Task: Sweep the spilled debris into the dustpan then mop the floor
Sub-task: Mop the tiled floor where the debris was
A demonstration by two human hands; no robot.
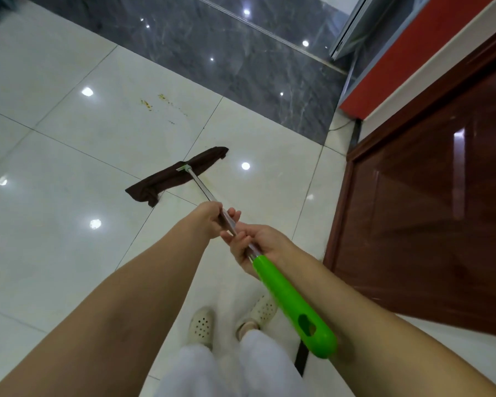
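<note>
The white tile floor (69,156) spreads out with the mop (178,174) pad flat at its centre, and no dustpan shows, so sweeping seems done. The left hand (209,217) and right hand (255,245) both grip the handle. Yellow specks (155,103) remain at twelve o'clock, unmopped.

Bright, even light; round lamp glare on glossy floor (69,156); wide-angle bending at edges; slight softness.

Both hands grip the mop (204,193) shaft: left hand (209,217) ahead, right hand (259,245) just above the green handle. Brown mop cloth (175,174) lies on white floor tiles (55,167), near yellowish stains (155,103).
</note>
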